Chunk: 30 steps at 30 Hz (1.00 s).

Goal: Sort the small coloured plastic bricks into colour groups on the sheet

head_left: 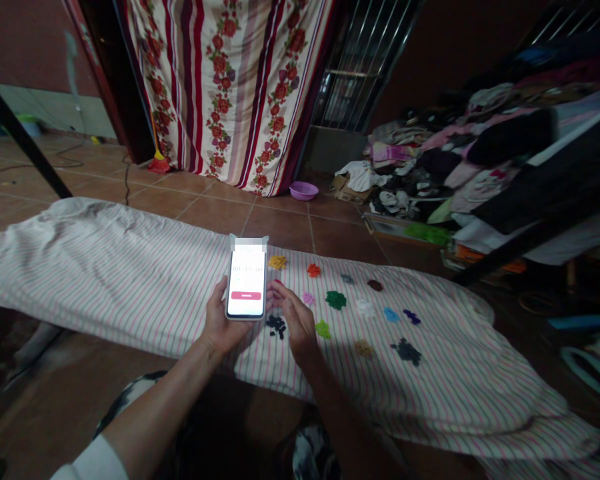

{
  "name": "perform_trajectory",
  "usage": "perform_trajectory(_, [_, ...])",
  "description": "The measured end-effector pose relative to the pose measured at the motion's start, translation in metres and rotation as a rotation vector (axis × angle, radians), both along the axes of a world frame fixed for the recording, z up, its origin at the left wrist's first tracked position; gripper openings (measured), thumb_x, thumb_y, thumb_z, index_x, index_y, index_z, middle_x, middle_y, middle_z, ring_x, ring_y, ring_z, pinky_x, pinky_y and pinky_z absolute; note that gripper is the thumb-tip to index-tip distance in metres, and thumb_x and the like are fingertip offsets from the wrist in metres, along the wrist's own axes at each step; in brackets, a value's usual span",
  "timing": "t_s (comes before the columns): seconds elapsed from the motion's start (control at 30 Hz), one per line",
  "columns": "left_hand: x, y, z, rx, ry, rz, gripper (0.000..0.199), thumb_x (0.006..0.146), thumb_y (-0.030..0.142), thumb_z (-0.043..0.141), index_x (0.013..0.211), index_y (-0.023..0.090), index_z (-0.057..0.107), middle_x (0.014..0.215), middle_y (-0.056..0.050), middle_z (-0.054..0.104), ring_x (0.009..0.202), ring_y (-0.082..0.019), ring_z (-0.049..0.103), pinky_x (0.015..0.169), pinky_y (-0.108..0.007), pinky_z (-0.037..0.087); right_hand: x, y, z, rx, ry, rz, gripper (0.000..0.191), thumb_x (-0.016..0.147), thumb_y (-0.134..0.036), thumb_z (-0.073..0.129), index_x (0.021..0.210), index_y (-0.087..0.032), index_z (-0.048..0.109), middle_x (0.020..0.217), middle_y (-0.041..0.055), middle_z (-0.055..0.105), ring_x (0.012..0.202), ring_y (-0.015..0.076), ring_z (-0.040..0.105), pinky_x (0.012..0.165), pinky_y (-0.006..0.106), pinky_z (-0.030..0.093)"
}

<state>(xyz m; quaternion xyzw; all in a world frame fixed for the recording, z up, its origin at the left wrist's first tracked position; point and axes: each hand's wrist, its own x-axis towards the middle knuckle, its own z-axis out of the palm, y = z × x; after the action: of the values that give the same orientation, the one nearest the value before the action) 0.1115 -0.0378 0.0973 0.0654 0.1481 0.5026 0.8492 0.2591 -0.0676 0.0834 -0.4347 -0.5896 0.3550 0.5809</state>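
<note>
A lit phone (247, 283) showing a timer-like screen is held upright in my left hand (223, 323). Just right of the phone is my right hand (296, 319), its fingers bent and partly apart over the striped cloth (145, 273), with no object visible in them. Small piles of coloured pieces lie around and beyond it: yellow (278, 262), orange (313, 270), pink (308, 298), dark green (336, 300), white (365, 307), black (276, 326), lime green (323, 329), tan (364, 347) and dark grey (407, 351).
More piles, brown (375, 285), light blue (391, 314) and dark purple (411, 317), lie on the cloth's right part. Beyond are a floral curtain (230, 93), a purple basin (304, 191) on the tiled floor and heaped clothes (440, 147).
</note>
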Motion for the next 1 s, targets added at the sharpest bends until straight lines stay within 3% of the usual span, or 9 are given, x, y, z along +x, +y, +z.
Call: perform_trajectory(1.0, [-0.0005,0.0019,-0.0044,0.015,-0.008,-0.007,0.066,0.090,0.047,0.046,0.142,0.007,0.039,0.110,-0.020,0.069,0.101,-0.031,0.067,0.098,-0.049,0.045,-0.0011,-0.0005,0.0020,-0.002,0.013,-0.003,0.049,0.095,-0.053,0.040,0.122,-0.019,0.063,0.110,0.0100,0.068,0.097,0.0217,0.064,0.082,0.035,0.054])
